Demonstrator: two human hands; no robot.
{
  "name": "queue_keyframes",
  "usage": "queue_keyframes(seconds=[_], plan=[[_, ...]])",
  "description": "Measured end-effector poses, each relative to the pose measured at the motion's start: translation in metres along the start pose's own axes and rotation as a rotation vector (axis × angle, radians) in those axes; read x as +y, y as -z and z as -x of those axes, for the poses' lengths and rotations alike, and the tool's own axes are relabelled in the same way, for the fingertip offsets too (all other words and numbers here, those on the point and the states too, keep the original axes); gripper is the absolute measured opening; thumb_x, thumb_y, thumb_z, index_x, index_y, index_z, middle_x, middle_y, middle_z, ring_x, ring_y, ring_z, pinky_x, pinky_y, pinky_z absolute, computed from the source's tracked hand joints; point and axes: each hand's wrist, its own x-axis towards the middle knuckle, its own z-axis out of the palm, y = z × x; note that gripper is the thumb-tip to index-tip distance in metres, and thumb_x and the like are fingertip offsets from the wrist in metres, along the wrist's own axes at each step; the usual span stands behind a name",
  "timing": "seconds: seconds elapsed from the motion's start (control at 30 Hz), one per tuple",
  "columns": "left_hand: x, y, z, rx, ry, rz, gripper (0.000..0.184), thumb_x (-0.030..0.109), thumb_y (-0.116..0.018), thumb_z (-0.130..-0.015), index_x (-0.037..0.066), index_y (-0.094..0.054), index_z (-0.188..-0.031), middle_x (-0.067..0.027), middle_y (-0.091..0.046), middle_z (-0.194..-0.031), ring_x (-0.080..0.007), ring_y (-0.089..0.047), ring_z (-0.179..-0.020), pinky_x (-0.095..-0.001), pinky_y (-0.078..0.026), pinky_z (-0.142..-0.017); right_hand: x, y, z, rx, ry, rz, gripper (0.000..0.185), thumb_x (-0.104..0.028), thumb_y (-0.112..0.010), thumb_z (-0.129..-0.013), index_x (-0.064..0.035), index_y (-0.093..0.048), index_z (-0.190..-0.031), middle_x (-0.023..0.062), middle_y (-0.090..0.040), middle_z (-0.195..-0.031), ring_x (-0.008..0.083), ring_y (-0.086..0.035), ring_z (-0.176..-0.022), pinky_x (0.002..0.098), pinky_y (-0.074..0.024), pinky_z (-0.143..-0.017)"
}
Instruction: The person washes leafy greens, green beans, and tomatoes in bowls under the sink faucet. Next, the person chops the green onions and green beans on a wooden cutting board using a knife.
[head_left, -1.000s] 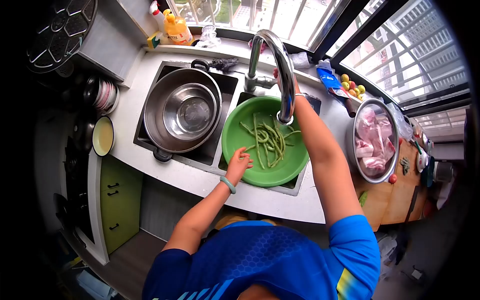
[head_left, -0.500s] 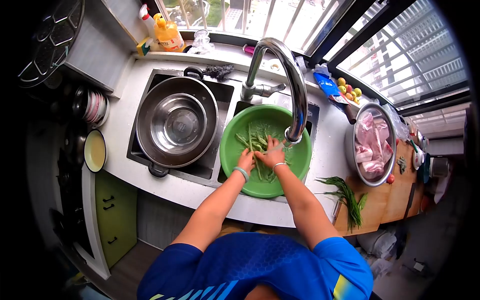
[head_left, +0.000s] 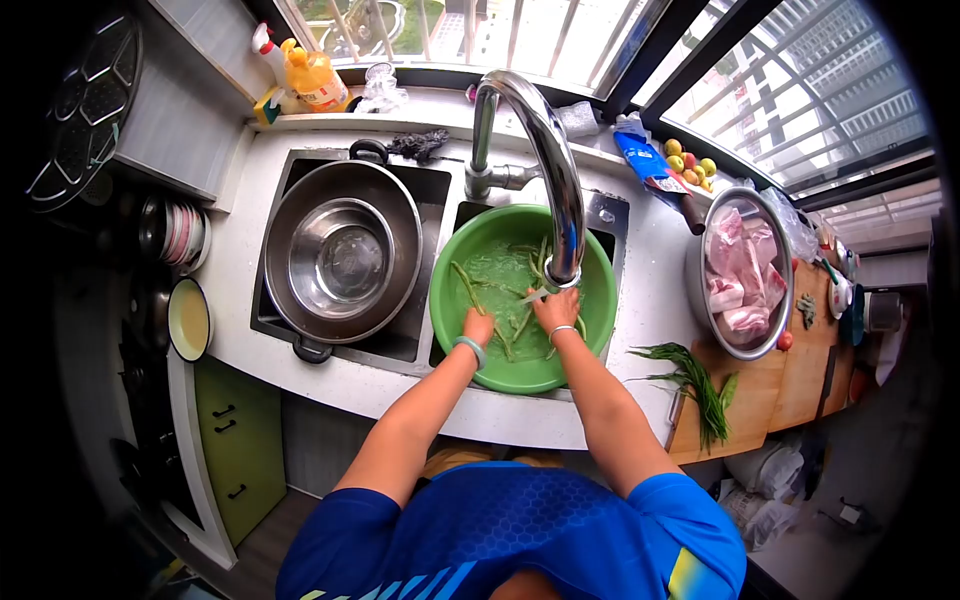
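Green beans [head_left: 466, 287] lie scattered in the water of a green basin [head_left: 446, 340], which sits in the right sink bowl. My left hand [head_left: 479, 326], wearing a bracelet at the wrist, is at the basin's near left with its fingers closed; a long bean sticks out past the fingertips. On the right side of the basin, my right hand [head_left: 556, 310] has its fingers apart in the water among more beans, just below the spout. The chrome faucet [head_left: 566, 190] arches over it and partly covers the fingertips. Water runs from the spout into the basin.
A large dark pan [head_left: 285, 290] holding a steel bowl [head_left: 343, 262] fills the left sink. To the right are a steel pot [head_left: 697, 290] of raw meat [head_left: 738, 265], leafy greens [head_left: 706, 400] on a wooden board [head_left: 755, 395] and fruit [head_left: 690, 165]. Bottles [head_left: 318, 82] stand by the window.
My hands have moved apart, the left going left and the right going right beneath the spout. The beans bunched between them are now spread through the water. The view has shifted slightly.
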Motion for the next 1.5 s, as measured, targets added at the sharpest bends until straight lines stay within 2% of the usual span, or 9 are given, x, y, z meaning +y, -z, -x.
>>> queue_keyframes(seconds=[0.1, 0.3, 0.63, 0.7, 0.87, 1.17, 1.23, 1.33, 1.5], plan=[[0.0, -0.023, 0.002, -0.262, 0.301, 0.376, 0.036, 0.013, -0.056, -0.082, -0.002, -0.042, -0.112, -0.0147, -0.055, -0.1, -0.0264, -0.057, -0.082, -0.0339, -0.048, -0.072, -0.026, -0.039, 0.033, 0.09, 0.11, -0.234, 0.052, -0.027, -0.058, -0.079, -0.0001, -0.041, -0.12, 0.0233, -0.044, -0.119, 0.0413, -0.047, -0.103, 0.0422, -0.0419, -0.083], [0.03, -0.033, -0.014, -0.038, -0.266, 0.258, 0.036, 0.017, -0.063, -0.078, -0.006, -0.045, -0.1, -0.0184, -0.058, -0.09, -0.0256, -0.058, -0.08, -0.035, -0.047, -0.07, -0.032, -0.007, 0.026, -0.225, 0.268, -0.524, 0.033, -0.023, -0.049, -0.087, 0.0081, -0.042, -0.096, 0.0307, -0.055, -0.075, 0.0465, -0.055, -0.073, 0.047, -0.0429, -0.063], [0.01, -0.003, -0.021, 0.209, -0.37, -0.443, 0.057, 0.011, -0.053, -0.08, -0.005, -0.025, -0.127, -0.0302, -0.044, -0.117, -0.0399, -0.048, -0.103, -0.0418, -0.036, -0.092, 0.024, 0.004, -0.03, 0.039, 0.178, -0.36, 0.048, -0.032, -0.046, -0.087, 0.0011, -0.039, -0.122, 0.0266, -0.046, -0.115, 0.0411, -0.046, -0.104, 0.0441, -0.0383, -0.089], [-0.009, -0.02, -0.016, -0.017, -0.204, -0.06, 0.061, 0.019, -0.057, -0.081, -0.006, -0.026, -0.127, -0.0305, -0.042, -0.12, -0.0382, -0.046, -0.108, -0.0388, -0.036, -0.093, -0.021, 0.011, 0.006, 0.033, -0.254, -0.307, 0.05, -0.029, -0.048, -0.086, -0.0003, -0.036, -0.125, 0.0265, -0.046, -0.115, 0.0422, -0.044, -0.107, 0.0446, -0.0368, -0.091], [-0.015, -0.048, -0.044, -0.186, -0.149, 0.273, 0.067, 0.045, -0.056, -0.082, -0.011, -0.039, -0.117, -0.0264, -0.051, -0.111, -0.0295, -0.052, -0.102, -0.036, -0.04, -0.087, -0.045, -0.035, 0.026, -0.06, 0.008, -0.678, 0.04, -0.017, -0.05, -0.082, -0.0029, -0.045, -0.118, 0.0273, -0.052, -0.108, 0.043, -0.049, -0.101, 0.0449, -0.0395, -0.087], [0.026, -0.008, -0.046, -0.078, -0.504, -0.26, 0.06, 0.032, -0.063, -0.077, -0.01, -0.042, -0.115, -0.0272, -0.055, -0.104, -0.038, -0.054, -0.096, -0.0414, -0.04, -0.086, 0.036, 0.011, -0.009, -0.098, 0.154, -0.616, 0.044, -0.029, -0.056, -0.082, 0.0021, -0.05, -0.112, 0.0238, -0.054, -0.108, 0.0362, -0.051, -0.101, 0.0394, -0.0414, -0.087], [0.021, -0.004, -0.017, 0.286, -0.483, -0.427, 0.06, 0.023, -0.065, -0.074, -0.01, -0.039, -0.117, -0.0278, -0.051, -0.11, -0.0391, -0.052, -0.098, -0.0416, -0.04, -0.087, 0.043, 0.004, 0.003, 0.126, -0.048, -0.353, 0.054, -0.031, -0.057, -0.081, 0.0023, -0.042, -0.121, 0.024, -0.044, -0.121, 0.0367, -0.044, -0.111, 0.0379, -0.0363, -0.094], [0.02, -0.009, 0.035, 0.09, -0.049, 0.092, 0.053, 0.017, -0.064, -0.075, -0.01, -0.039, -0.114, -0.0259, -0.048, -0.113, -0.0336, -0.052, -0.098, -0.0359, -0.042, -0.083, 0.014, -0.027, 0.043, -0.031, -0.449, -0.411, 0.062, -0.023, -0.061, -0.077, 0.002, -0.035, -0.127, 0.0246, -0.04, -0.124, 0.0399, -0.04, -0.114, 0.0398, -0.0319, -0.098], [-0.008, -0.031, 0.03, -0.046, 0.043, 0.041, 0.048, 0.013, -0.056, -0.083, -0.008, -0.032, -0.119, -0.0197, -0.051, -0.109, -0.0249, -0.053, -0.098, -0.0339, -0.046, -0.079, -0.024, -0.042, 0.058, -0.138, -0.19, -0.632, 0.049, -0.013, -0.055, -0.079, -0.0001, -0.04, -0.124, 0.0268, -0.056, -0.103, 0.0389, -0.056, -0.093, 0.0414, -0.0447, -0.08]])
